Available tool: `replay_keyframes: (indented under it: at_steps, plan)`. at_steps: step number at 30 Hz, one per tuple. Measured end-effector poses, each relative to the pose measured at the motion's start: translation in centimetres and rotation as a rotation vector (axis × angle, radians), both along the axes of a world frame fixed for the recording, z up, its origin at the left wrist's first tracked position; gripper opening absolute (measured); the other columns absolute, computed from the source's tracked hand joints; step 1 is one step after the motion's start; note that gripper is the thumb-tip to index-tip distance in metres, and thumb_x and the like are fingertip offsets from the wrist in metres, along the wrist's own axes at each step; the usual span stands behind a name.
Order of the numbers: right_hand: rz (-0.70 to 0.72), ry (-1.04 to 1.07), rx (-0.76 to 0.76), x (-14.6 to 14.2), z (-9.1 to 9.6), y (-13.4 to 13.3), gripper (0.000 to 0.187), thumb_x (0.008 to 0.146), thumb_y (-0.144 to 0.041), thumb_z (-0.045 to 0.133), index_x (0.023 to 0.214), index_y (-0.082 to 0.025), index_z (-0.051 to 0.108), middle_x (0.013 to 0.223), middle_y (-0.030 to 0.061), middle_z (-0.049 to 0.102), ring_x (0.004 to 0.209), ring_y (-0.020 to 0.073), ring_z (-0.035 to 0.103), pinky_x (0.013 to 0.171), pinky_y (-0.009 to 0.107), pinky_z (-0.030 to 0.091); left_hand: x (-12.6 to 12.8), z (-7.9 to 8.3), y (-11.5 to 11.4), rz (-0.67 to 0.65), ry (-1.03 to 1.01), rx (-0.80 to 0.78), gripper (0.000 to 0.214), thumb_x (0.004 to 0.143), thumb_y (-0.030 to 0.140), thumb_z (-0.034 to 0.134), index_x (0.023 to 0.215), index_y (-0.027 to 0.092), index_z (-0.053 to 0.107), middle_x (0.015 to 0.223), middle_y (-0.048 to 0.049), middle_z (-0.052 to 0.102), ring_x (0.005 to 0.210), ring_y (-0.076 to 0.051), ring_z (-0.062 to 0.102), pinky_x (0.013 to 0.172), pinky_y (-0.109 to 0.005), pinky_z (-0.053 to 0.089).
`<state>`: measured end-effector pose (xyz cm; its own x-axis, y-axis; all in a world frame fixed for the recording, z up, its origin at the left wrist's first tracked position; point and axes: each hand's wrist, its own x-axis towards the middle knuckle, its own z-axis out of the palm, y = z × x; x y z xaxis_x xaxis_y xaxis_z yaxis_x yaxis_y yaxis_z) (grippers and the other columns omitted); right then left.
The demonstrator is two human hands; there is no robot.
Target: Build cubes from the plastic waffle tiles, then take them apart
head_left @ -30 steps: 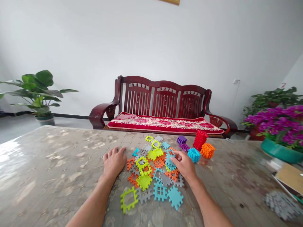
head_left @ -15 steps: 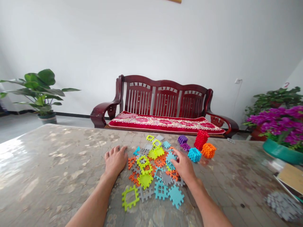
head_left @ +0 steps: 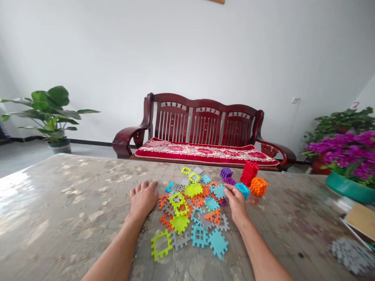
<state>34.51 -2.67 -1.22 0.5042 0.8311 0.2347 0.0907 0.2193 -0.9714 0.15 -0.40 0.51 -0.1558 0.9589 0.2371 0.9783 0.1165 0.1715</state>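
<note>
Pinched in my right hand (head_left: 236, 200) is a light-blue toothed building tile (head_left: 219, 191), held by its right edge at the right side of the spread of tiles. Just below it lies another light-blue tile (head_left: 211, 204). My left hand (head_left: 143, 197) rests flat on the table, fingers spread, left of the tiles and holding nothing. Between the hands lie lime tiles (head_left: 179, 223), orange tiles (head_left: 197, 200), grey tiles (head_left: 180, 239) and more blue tiles (head_left: 200, 235), several of them overlapping. Some have window cut-outs.
Beyond my right hand stand a blue stack (head_left: 242, 191), an orange stack (head_left: 258, 186), a tall red stack (head_left: 250, 173) and a purple stack (head_left: 226, 173). Grey tiles (head_left: 351, 255) are heaped at the right. A flower pot (head_left: 348, 188) stands at the table's right edge.
My right hand has moved a little to the right, with a light-blue tile now lifted in its fingers. Another blue tile shows beneath where it was. The left hand has stayed put.
</note>
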Motion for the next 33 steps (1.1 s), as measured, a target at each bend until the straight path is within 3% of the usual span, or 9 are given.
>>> replay_keyframes:
  at_steps: [6,13,19,25,28,31,33]
  plan:
    - [0.113,-0.3,-0.011,-1.1,-0.5,0.0,0.037,0.069,-0.041,0.064,0.097,-0.017,0.071,0.1,0.0105,0.073,0.096,0.027,0.066,0.09,0.043,0.049,-0.1,-0.1,0.1,-0.007,-0.011,0.003,0.045,0.09,0.031,0.037,0.13,0.031,0.06,0.136,-0.0113,0.055,0.124,-0.029,0.048,0.104,-0.047,0.03]
    - [0.047,-0.711,0.093,-2.2,0.2,-1.0,0.035,0.075,-0.027,0.058,0.107,-0.02,0.068,0.118,0.0101,0.066,0.116,0.0251,0.056,0.106,0.044,0.039,-0.1,-0.1,0.1,-0.008,-0.027,0.007,0.045,0.089,0.031,0.039,0.13,0.03,0.06,0.136,-0.0116,0.055,0.123,-0.03,0.048,0.103,-0.047,0.029]
    - [0.056,-0.781,-0.028,-2.3,-1.3,-1.0,0.054,0.074,-0.028,0.057,0.126,-0.016,0.057,0.13,0.0133,0.059,0.123,0.0278,0.052,0.108,0.046,0.038,0.0,0.0,0.0,-0.012,0.002,0.003,0.046,0.091,0.031,0.037,0.131,0.03,0.059,0.137,-0.0112,0.055,0.123,-0.029,0.049,0.103,-0.046,0.029]
    - [0.111,-0.733,0.011,-4.0,-2.7,-0.7,0.051,0.076,-0.028,0.053,0.126,-0.017,0.057,0.133,0.0124,0.056,0.127,0.0258,0.049,0.109,0.044,0.038,0.0,0.0,0.0,-0.007,0.0,0.004,0.045,0.091,0.032,0.038,0.131,0.03,0.059,0.137,-0.012,0.055,0.123,-0.029,0.049,0.103,-0.046,0.03]
    - [0.142,-0.686,0.034,-4.8,-1.8,-1.0,0.045,0.078,-0.028,0.052,0.121,-0.017,0.061,0.131,0.0129,0.058,0.125,0.0257,0.051,0.107,0.044,0.04,0.0,0.1,0.0,-0.01,-0.002,-0.001,0.045,0.091,0.032,0.038,0.13,0.031,0.059,0.137,-0.0109,0.055,0.123,-0.029,0.048,0.102,-0.045,0.03]
    - [0.117,-0.741,0.076,-5.5,0.4,-2.1,0.036,0.079,-0.027,0.055,0.112,-0.019,0.066,0.125,0.0119,0.061,0.12,0.0263,0.052,0.106,0.045,0.039,0.0,0.2,-0.1,-0.013,0.001,-0.003,0.045,0.091,0.033,0.038,0.13,0.031,0.059,0.137,-0.0105,0.055,0.123,-0.028,0.048,0.102,-0.045,0.03]
    - [0.177,-0.819,0.107,-6.1,2.2,-3.2,0.024,0.08,-0.026,0.058,0.1,-0.023,0.071,0.114,0.0083,0.065,0.113,0.0248,0.055,0.102,0.043,0.04,0.0,0.2,-0.1,-0.012,0.004,-0.003,0.045,0.091,0.033,0.038,0.13,0.031,0.059,0.136,-0.0108,0.055,0.123,-0.028,0.048,0.103,-0.045,0.03]
